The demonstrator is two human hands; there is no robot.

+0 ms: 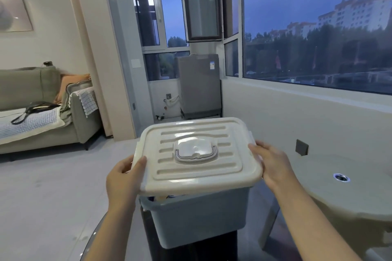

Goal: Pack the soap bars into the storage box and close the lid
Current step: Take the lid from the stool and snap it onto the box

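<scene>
A blue-grey storage box (199, 218) stands on a glass table in front of me. Over its opening I hold the cream lid (197, 154), which has a folded grey handle in its middle. The lid's near edge is raised, leaving a gap above the box rim. Through that gap a little of the packed contents (164, 197) shows, too hidden to make out. My left hand (125, 176) grips the lid's left edge, thumb on top. My right hand (270, 163) grips its right edge.
The round glass table (99, 237) has a dark pedestal beneath the box. A beige round table (343, 193) with a metal-ringed hole stands close on the right. A grey sofa is far left, a washing machine behind, a window wall to the right.
</scene>
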